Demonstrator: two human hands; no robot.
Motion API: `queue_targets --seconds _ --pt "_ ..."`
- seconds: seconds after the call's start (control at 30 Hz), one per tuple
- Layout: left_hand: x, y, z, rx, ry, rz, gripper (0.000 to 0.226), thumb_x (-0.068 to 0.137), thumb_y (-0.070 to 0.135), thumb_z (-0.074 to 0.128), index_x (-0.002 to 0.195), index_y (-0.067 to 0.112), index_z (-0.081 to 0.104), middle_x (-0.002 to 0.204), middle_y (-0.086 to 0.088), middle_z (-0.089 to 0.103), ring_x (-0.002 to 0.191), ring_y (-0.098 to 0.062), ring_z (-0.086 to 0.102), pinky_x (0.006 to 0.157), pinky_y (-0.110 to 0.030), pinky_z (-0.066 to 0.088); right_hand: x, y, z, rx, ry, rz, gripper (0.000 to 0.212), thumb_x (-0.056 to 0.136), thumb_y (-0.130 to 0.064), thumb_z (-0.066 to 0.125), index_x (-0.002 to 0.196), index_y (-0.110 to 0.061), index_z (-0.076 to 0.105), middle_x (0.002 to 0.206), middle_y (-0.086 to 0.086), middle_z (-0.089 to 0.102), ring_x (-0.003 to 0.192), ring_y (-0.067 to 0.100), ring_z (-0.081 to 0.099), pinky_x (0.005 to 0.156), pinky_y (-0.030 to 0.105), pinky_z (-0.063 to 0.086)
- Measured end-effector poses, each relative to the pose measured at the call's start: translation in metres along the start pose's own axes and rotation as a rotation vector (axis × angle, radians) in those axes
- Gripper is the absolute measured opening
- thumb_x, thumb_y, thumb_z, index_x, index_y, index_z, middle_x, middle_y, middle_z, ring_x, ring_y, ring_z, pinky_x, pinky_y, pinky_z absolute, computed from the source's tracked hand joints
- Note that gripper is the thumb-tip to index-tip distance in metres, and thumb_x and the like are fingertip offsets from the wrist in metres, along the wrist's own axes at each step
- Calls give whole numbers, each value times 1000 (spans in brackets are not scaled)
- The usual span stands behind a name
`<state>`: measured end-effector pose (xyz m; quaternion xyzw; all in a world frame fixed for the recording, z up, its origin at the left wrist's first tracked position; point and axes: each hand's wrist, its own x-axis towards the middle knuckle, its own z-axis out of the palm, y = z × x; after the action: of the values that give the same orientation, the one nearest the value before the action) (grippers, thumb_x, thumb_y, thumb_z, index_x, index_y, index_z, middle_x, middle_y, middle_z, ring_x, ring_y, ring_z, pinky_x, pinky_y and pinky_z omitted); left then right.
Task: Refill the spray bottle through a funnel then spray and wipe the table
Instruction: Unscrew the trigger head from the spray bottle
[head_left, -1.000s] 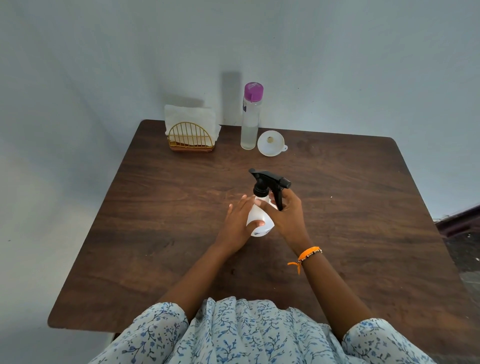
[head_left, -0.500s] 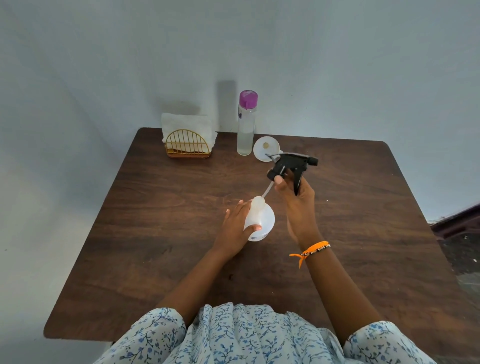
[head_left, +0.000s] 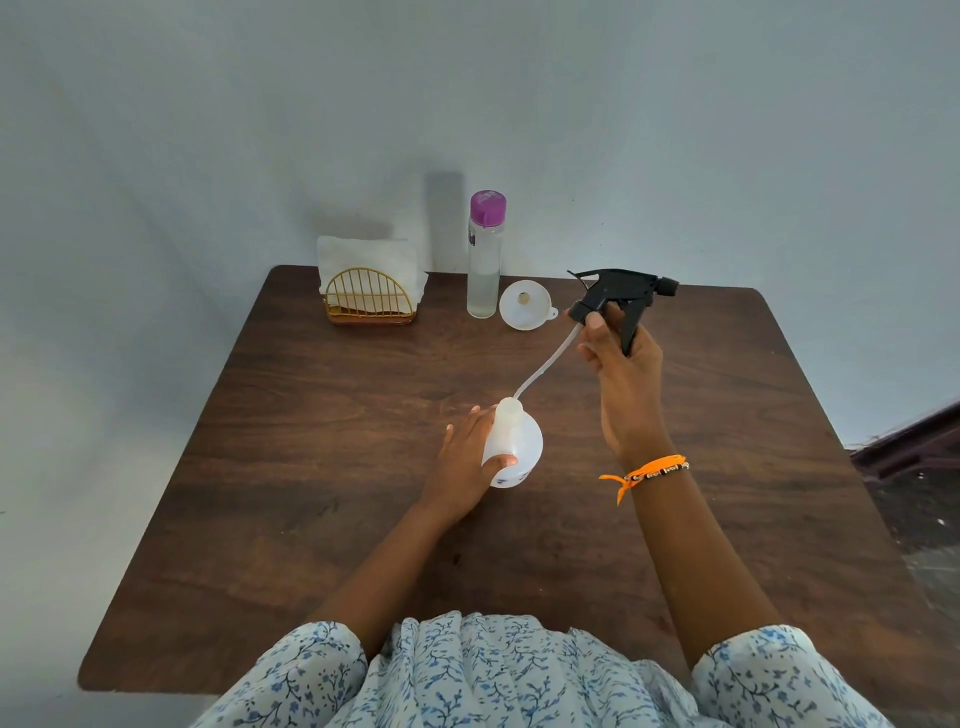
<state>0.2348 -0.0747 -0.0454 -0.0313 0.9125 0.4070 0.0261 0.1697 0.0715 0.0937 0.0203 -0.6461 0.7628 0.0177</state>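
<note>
Fingers of my left hand (head_left: 464, 467) wrap the white spray bottle (head_left: 514, 449), which stands on the dark wooden tabletop (head_left: 311, 467) near its middle, neck open at the top. My thumb lies across the front of its rounded body. My right hand (head_left: 626, 374) is raised above the tabletop and closed around the black trigger sprayer head (head_left: 618, 293), thumb pressed at the collar, trigger hanging down in front of my palm. From that collar the clear dip tube (head_left: 545, 364) slants down to the left, and its lower end is at the bottle's neck; whether the tip is inside the mouth or just clear of it I cannot tell. An orange bracelet (head_left: 652, 470) circles my right wrist.

Along the far edge stand a gold wire napkin holder (head_left: 370, 299) with white napkins (head_left: 363, 254), a tall clear refill bottle (head_left: 484, 260) with a purple cap, upright and partly filled with clear liquid, and just beside it on the right a white funnel (head_left: 525, 305) lying on the wood, its wide mouth facing me.
</note>
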Motion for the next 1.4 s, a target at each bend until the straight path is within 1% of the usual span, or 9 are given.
queue_targets --seconds 0.07,0.27,0.4,0.5,0.7,0.87,1.03,1.17,1.4 --pt "0 0 0 -10 -2 0 63 91 39 49 144 17 21 152 0 23 142 -18 13 115 -41 0 0 0 -3 22 13 23 26 92 -18 53 117 -13 59 110 9 65 95 10 55 79 24 45" --pt "-1 1 -1 -22 2 9 63 91 39 49 144 18 21 152 0 23 142 -18 12 115 -39 -1 -3 0 -9 164 29 109 19 93 -20 52 110 -18 60 108 6 66 93 9 55 81 23 46" --pt "-1 3 -2 -14 -17 -10 64 91 40 49 144 18 19 154 0 21 142 -17 11 115 -38 -2 -6 1 -13 68 81 88 17 93 -20 51 107 -20 62 111 19 64 92 10 52 82 26 45" --pt "-2 4 -2 -20 -10 -4 64 91 39 49 144 18 20 153 0 22 142 -18 12 115 -39 -2 -6 -2 -14 139 67 101 16 93 -20 51 106 -21 60 113 11 63 94 11 54 82 25 45" --pt "-1 3 -2 -31 -13 -12 64 91 40 49 144 18 20 153 0 22 142 -19 14 115 -41 -1 -4 -6 -16 151 85 84 15 94 -20 50 106 -19 59 116 12 62 96 11 53 85 26 44" --pt "1 0 1 -22 -7 -17 63 91 39 50 143 19 21 153 0 23 142 -19 15 115 -40 0 3 -15 -24 215 102 85 13 94 -22 49 100 -20 60 103 5 66 95 13 52 84 25 43" --pt "1 -1 3 -51 -12 -32 64 91 41 51 143 20 20 153 1 22 142 -19 15 116 -43 2 12 -27 -33 203 134 118 13 93 -24 51 100 -17 60 99 6 66 91 14 50 79 24 44" --pt "2 -3 4 -35 -4 -37 65 91 40 51 144 20 20 153 1 21 142 -19 15 115 -41 1 18 -31 -39 203 161 147 10 93 -27 52 94 -22 61 94 3 67 86 12 52 78 25 43" --pt "2 -5 5 -23 2 -23 64 91 42 49 144 19 20 153 0 22 142 -19 15 117 -43 1 18 8 -46 51 54 406 11 92 -17 53 94 -12 62 88 8 67 72 11 53 68 23 45"
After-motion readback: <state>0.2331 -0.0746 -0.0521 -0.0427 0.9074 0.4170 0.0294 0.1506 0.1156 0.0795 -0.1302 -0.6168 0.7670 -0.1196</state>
